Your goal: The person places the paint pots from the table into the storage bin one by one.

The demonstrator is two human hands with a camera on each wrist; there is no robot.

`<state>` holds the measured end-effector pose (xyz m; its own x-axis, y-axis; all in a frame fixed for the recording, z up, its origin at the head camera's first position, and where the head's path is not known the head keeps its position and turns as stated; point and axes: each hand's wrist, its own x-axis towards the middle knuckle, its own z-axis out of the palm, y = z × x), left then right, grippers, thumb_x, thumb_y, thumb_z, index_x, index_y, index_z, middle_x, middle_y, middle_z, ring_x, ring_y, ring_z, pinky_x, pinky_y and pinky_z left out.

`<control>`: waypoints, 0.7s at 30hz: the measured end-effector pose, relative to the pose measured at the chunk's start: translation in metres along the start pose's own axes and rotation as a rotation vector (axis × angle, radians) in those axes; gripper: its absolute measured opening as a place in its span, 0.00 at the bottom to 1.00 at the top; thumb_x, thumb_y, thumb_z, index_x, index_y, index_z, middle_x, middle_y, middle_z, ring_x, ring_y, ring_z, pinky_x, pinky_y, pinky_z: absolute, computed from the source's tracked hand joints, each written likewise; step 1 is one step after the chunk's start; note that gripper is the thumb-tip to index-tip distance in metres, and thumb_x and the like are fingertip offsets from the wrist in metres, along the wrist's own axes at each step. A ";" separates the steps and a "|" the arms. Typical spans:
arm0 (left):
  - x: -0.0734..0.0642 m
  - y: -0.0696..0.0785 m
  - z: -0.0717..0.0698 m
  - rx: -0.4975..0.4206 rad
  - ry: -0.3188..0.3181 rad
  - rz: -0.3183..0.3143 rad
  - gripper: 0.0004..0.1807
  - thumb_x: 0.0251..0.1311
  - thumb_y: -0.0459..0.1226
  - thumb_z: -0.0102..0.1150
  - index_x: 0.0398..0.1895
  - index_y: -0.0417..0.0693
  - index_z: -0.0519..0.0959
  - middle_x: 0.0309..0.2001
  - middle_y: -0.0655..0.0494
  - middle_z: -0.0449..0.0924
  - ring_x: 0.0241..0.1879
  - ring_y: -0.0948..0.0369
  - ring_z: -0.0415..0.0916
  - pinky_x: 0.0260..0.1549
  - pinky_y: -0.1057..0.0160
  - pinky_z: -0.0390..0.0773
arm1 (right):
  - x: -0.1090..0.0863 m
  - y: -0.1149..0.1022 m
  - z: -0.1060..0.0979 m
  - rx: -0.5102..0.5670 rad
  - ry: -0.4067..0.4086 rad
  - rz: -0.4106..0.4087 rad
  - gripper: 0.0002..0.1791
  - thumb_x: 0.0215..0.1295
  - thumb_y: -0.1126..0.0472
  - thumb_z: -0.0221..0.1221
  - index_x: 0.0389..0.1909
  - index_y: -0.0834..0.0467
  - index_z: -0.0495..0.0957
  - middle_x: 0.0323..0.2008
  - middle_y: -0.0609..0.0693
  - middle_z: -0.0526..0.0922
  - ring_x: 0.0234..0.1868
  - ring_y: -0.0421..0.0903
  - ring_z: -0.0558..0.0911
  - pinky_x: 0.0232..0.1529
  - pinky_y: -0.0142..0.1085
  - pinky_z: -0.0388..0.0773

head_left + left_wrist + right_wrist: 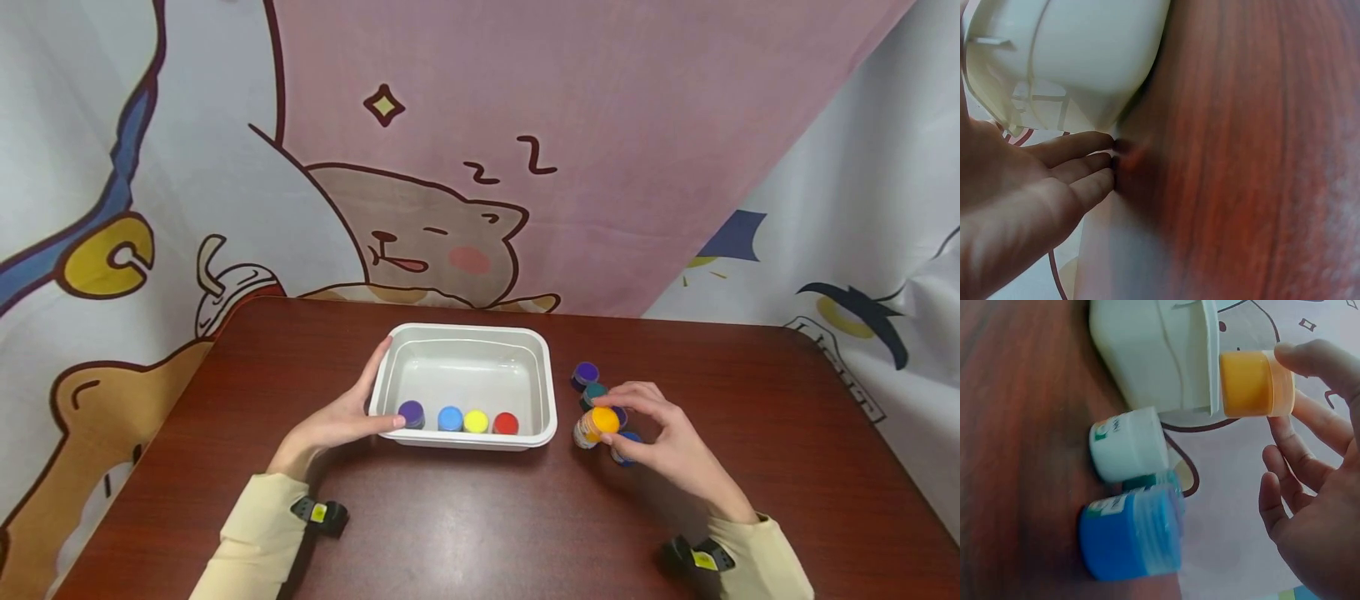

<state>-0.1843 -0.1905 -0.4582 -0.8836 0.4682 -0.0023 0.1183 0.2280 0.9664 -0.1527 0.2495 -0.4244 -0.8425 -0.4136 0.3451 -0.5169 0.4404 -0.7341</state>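
Observation:
My right hand (675,442) pinches a small orange paint pot (1247,384) by its clear lid, thumb on one side and fingers on the other. The pot is held off the table, above a white paint pot (1127,444) and a blue one (1129,534). My left hand (341,425) spans the left end of a white plastic tray (465,443), its thumb over the front rim. In the left wrist view, other fingers lie fairly straight beside the tray, tips at the table. Along the tray's front side sit purple (411,413), light blue (450,418), yellow (476,421) and red (506,423) pots.
Right of the tray, a purple pot (585,375) and a teal pot (593,393) stand on the brown table (465,517). Another purple-topped pot (620,414) is partly hidden by my right hand. A printed cloth (637,167) hangs behind the table.

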 end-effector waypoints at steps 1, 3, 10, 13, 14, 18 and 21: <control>0.000 0.000 0.000 0.002 0.002 -0.001 0.62 0.52 0.46 0.70 0.77 0.67 0.31 0.76 0.46 0.29 0.69 0.43 0.40 0.62 0.32 0.44 | 0.002 0.000 0.000 0.005 0.004 -0.004 0.25 0.50 0.73 0.70 0.51 0.58 0.81 0.49 0.47 0.77 0.53 0.42 0.70 0.51 0.32 0.69; 0.000 0.000 0.000 0.004 0.003 -0.002 0.62 0.52 0.46 0.70 0.77 0.67 0.31 0.76 0.46 0.30 0.69 0.43 0.40 0.62 0.32 0.44 | 0.006 -0.001 0.000 0.006 0.010 -0.010 0.25 0.50 0.72 0.71 0.51 0.56 0.81 0.49 0.46 0.78 0.53 0.42 0.72 0.51 0.32 0.70; 0.000 -0.002 0.000 0.003 0.000 0.004 0.62 0.52 0.45 0.70 0.77 0.67 0.31 0.76 0.46 0.29 0.70 0.43 0.39 0.62 0.32 0.43 | 0.017 -0.006 0.004 0.053 0.004 -0.034 0.24 0.51 0.72 0.70 0.51 0.58 0.81 0.48 0.47 0.78 0.51 0.44 0.74 0.49 0.33 0.74; 0.000 -0.003 0.000 0.003 -0.002 0.006 0.61 0.53 0.45 0.70 0.77 0.68 0.31 0.76 0.47 0.29 0.70 0.44 0.39 0.62 0.32 0.43 | 0.021 -0.009 0.006 0.074 0.006 -0.019 0.24 0.51 0.73 0.70 0.51 0.60 0.81 0.47 0.49 0.78 0.51 0.44 0.73 0.50 0.33 0.74; 0.000 -0.003 0.000 0.004 -0.002 0.006 0.61 0.53 0.45 0.70 0.77 0.68 0.31 0.76 0.47 0.29 0.70 0.44 0.39 0.62 0.32 0.44 | 0.023 -0.011 0.008 0.077 0.006 -0.018 0.24 0.50 0.74 0.70 0.51 0.60 0.81 0.47 0.49 0.78 0.51 0.44 0.73 0.50 0.33 0.74; 0.000 -0.002 0.000 0.004 -0.004 0.006 0.61 0.53 0.45 0.69 0.77 0.68 0.31 0.76 0.47 0.29 0.70 0.44 0.38 0.62 0.32 0.43 | 0.033 -0.024 0.012 0.088 0.012 -0.015 0.24 0.50 0.76 0.69 0.50 0.63 0.81 0.47 0.52 0.78 0.51 0.45 0.72 0.50 0.32 0.74; 0.000 -0.002 0.000 0.003 -0.006 0.007 0.61 0.53 0.45 0.69 0.77 0.68 0.31 0.76 0.47 0.28 0.70 0.44 0.37 0.62 0.32 0.42 | 0.042 -0.041 0.014 0.071 0.021 -0.012 0.22 0.50 0.77 0.68 0.49 0.65 0.80 0.46 0.55 0.78 0.49 0.47 0.73 0.48 0.32 0.75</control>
<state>-0.1849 -0.1913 -0.4601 -0.8798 0.4753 0.0030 0.1261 0.2274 0.9656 -0.1647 0.2032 -0.3879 -0.8396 -0.4016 0.3658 -0.5157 0.3777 -0.7690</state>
